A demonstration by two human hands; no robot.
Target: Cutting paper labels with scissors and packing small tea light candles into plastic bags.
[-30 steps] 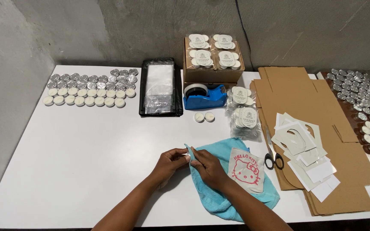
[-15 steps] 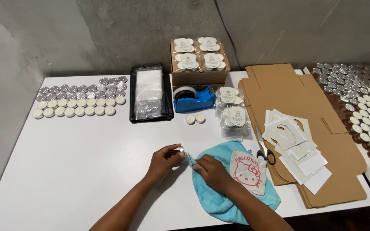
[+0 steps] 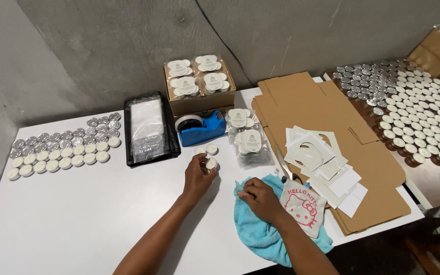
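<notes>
The left hand (image 3: 198, 175) has its grip clamped on a small white tealight candle (image 3: 211, 163), thumb and fingertips pinching its rim, holding it low over the white worktop (image 3: 77, 214). Just beyond the grip, two more tealights (image 3: 205, 149) sit side by side on the worktop, very near the held one; whether they touch it I cannot tell. Further out stands a blue tape dispenser (image 3: 202, 130), and behind that an open cardboard box (image 3: 199, 91) with bagged sets of tealights lying on top.

To the right of the grip, the right hand (image 3: 258, 196) rests on a light blue towel (image 3: 260, 229), its fingers curled together and bunching the cloth at the towel's near corner. A grey patch with a pink cartoon cat (image 3: 301, 206) lies on the towel just past that hand. Above the towel, clear packets of tealights (image 3: 245, 137) lie in a loose heap.

Further right, flattened brown cardboard (image 3: 322, 107) carries a scatter of white card cut-outs (image 3: 322, 158), with scissors (image 3: 283, 170) partly hidden at its edge. Beyond that, a second surface is covered in rows of tealights (image 3: 413, 107).

To the left of the grip lies a black-edged stack of clear plastic bags (image 3: 146, 127), and well apart at the far left, neat rows of tealights (image 3: 62, 147), silver ones behind white ones.
</notes>
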